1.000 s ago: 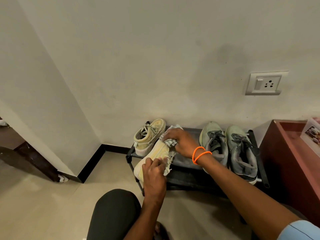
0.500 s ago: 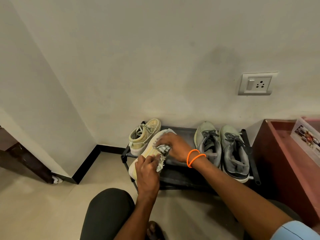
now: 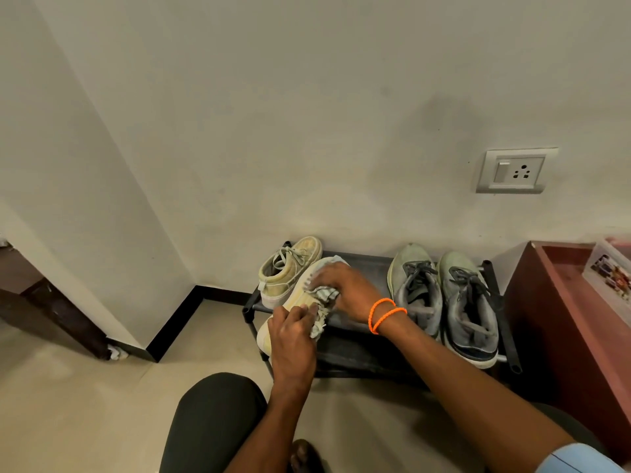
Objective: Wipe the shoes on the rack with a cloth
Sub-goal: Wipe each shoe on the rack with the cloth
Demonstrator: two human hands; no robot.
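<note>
Shoe in work: the pale yellow shoe point(image 3: 296, 303) lies turned on its side at the left front of the rack point(image 3: 368, 349), its heel end past the front edge, its toe end under the right fingers.
Cloth: the cloth point(image 3: 324, 300) is crumpled on the shoe, between the two hands; a loose frayed end hangs just below the left fingers.
Right hand: the right hand point(image 3: 345, 290) holds the cloth bunched under curled fingers and presses it on the shoe.
Left hand: the left hand point(image 3: 293, 336) grips the heel end, fingers curled around it, thumb side near the cloth.
Risk one: the shoe hangs partly over the edge, so a hard push from the right fingers can probably tip it to the floor if the left grip loosens.
Risk two: the hanging end can catch under the left fingers and pull the cloth out.
Risk three: the second yellow shoe point(image 3: 290, 269) stands just beyond the fingers; a long stroke can knock it.
Remaining: the grey pair point(image 3: 444, 298), well to the right of the fingers, seems not yet wiped.
</note>
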